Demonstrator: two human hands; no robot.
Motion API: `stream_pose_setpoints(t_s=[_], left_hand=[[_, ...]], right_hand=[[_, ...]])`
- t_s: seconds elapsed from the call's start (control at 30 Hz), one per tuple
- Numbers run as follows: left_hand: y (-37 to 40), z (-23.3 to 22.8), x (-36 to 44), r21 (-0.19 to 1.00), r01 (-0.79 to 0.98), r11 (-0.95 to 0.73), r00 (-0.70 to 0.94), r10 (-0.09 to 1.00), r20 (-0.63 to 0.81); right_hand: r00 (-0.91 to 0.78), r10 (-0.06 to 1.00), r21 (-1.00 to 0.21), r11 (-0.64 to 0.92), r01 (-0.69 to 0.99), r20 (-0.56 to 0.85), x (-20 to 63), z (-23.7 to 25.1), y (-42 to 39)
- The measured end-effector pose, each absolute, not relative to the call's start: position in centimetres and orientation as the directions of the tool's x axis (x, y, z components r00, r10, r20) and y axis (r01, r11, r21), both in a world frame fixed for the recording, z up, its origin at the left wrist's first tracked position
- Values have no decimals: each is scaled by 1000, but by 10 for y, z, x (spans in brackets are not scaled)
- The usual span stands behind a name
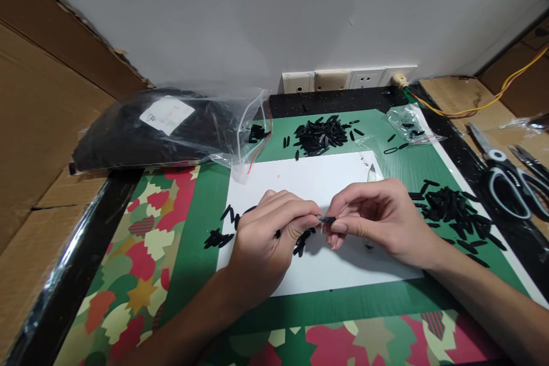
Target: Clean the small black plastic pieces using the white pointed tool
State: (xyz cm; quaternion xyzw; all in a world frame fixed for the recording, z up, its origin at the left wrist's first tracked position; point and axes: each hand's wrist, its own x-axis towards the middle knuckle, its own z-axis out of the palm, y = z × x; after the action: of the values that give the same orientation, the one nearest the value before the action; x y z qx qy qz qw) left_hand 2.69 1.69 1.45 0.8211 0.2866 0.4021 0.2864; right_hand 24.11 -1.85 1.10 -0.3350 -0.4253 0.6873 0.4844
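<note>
Between my two hands is a small, slim black piece [326, 219], too small to tell its exact kind. My left hand [270, 240] pinches its left end with thumb and forefinger. The thumb and forefinger of my right hand [380, 220] close on the right end. Both hands are just above a white sheet of paper [343, 274]. Loose black pieces [218, 238] lie left of my left hand, and a few more [302, 242] show beneath its fingers. Partly behind my right hand is a white pen-like tool [372, 173] with a grey pointed tip.
Black pieces form one pile [322, 135] at the back and another [458, 214] at the right. A large clear bag [201, 126] full of black material stands back left. A small clear bag [407, 121], scissors [500, 168] and wall sockets [332, 81] are farther off.
</note>
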Motion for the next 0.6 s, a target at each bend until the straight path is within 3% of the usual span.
stream_pose_setpoints(t_s=[0.13, 0.33, 0.6], left_hand=[[17, 15, 27, 703, 261, -661, 521, 710, 474], [16, 15, 27, 718, 268, -642, 517, 725, 455], [18, 12, 27, 678, 282, -679, 513, 704, 491]], right_hand=[[-315, 949, -941, -133, -312, -30, 246, 13, -17], [-250, 965, -997, 73, -21, 76, 258, 22, -17], [-254, 961, -987, 138, 82, 113, 254, 24, -19]])
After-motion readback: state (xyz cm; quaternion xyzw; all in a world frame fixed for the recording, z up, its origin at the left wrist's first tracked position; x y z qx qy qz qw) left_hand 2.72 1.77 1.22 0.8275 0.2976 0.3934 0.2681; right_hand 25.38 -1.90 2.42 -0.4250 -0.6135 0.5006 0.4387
